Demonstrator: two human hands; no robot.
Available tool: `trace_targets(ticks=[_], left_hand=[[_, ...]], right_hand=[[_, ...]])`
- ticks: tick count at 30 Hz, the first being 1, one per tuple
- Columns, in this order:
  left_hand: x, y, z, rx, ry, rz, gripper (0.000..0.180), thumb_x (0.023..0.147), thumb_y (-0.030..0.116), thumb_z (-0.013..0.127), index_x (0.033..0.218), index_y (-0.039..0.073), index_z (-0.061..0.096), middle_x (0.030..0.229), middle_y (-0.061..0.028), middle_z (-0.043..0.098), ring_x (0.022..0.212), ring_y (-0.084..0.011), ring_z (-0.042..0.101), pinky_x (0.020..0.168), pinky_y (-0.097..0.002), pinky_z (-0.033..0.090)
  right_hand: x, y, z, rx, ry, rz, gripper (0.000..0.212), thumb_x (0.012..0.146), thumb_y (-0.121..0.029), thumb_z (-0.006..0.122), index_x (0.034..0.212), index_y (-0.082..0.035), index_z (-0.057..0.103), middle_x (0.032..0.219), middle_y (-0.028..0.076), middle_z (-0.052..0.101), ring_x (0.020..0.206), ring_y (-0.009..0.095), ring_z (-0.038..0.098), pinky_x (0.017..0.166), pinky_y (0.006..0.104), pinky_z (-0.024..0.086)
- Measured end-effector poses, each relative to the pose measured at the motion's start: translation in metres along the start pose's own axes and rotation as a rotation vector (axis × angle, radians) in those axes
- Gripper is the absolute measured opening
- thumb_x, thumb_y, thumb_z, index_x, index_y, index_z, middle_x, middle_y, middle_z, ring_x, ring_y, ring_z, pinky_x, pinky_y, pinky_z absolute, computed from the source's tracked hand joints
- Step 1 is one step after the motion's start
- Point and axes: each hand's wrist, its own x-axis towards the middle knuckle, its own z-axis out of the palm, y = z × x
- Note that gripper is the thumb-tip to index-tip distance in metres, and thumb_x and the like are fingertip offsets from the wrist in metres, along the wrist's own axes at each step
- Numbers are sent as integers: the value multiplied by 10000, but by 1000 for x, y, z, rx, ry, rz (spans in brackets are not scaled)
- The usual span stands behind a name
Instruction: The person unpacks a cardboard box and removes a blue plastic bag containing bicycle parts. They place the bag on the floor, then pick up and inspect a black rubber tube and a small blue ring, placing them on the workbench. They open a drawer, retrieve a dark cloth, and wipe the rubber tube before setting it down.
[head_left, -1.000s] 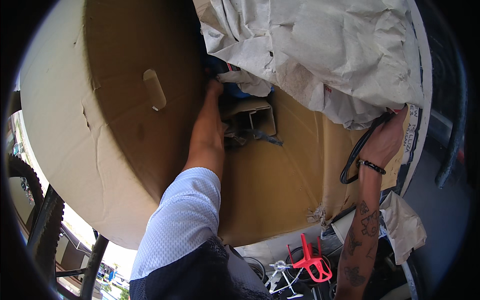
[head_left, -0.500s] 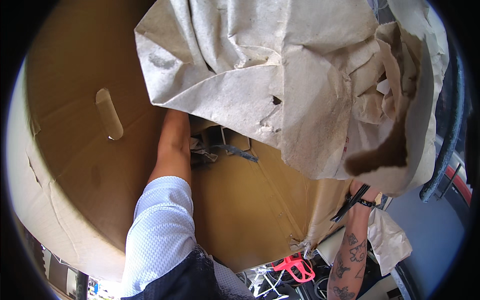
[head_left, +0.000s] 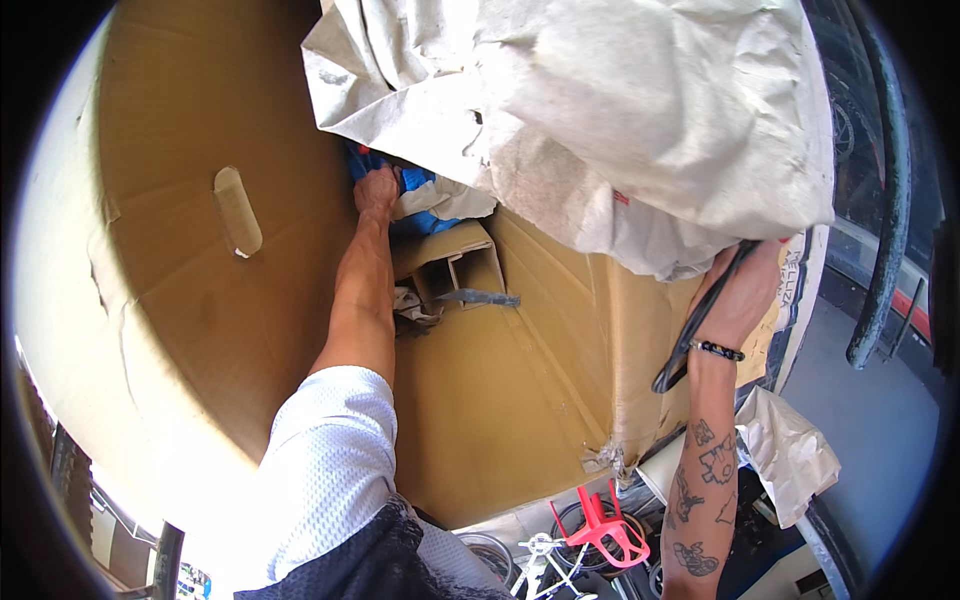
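Deep inside a large cardboard box [head_left: 470,430], my left hand [head_left: 376,190] is closed at the edge of a blue plastic-looking bundle [head_left: 430,222] and seems to grip it. Crumpled pale paper lies over part of that bundle. A big creased sheet of kraft paper [head_left: 600,100] hangs over the box's far right side, hiding what lies beneath it. My right hand [head_left: 745,290], outside the box's right wall, is closed on the sheet's lower edge and a bent black strip [head_left: 690,340]. Its fingertips are mostly hidden.
A small cardboard insert [head_left: 470,240] and a grey tape strip [head_left: 480,297] lie inside the box. Below its near edge are a red plastic part [head_left: 605,530] and wheels. A paper piece [head_left: 785,455] hangs right of my forearm, near a dark blue bar [head_left: 885,220].
The paper sheet has shifted up, uncovering my left hand, the blue bundle and the insert. My right hand has moved up with the black strip.
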Motion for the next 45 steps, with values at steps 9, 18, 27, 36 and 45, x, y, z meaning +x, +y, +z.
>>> trace_targets(ticks=[9,18,27,36,45], left_hand=[[-70,83,-147,162,-48,124,498,1078,445,458,998,45,743,938,-227,757,887,-421,745,789,-542,587],[-267,151,-268,38,59,190,443,1078,408,488,892,39,650,753,-227,720,695,-422,721,633,-539,566],[-388,130,-394,-9,219,411,370,1053,401,577,879,74,592,741,-184,690,651,-406,679,573,-522,508],[-410,129,-407,-27,218,539,372,1057,377,571,845,72,571,701,-170,678,606,-390,670,526,-506,501],[-357,150,-437,16,215,634,435,1056,404,566,778,70,589,671,-213,652,626,-412,669,556,-526,502]], right_hand=[[6,-18,-14,18,-102,161,158,1025,-164,581,1085,-40,504,985,231,699,895,471,672,714,565,506],[6,-7,-12,83,-95,162,217,1017,-184,589,1165,-52,502,1050,239,713,973,460,686,784,566,529],[25,36,-17,419,-336,255,513,884,-380,776,1271,-87,607,1159,225,724,1116,413,682,936,493,537],[-32,32,-126,523,-345,205,333,908,-334,749,1065,-40,739,1013,165,763,938,331,731,829,404,549],[-185,18,-294,839,13,183,190,992,-131,656,1098,18,708,949,105,744,876,189,692,792,317,518]])
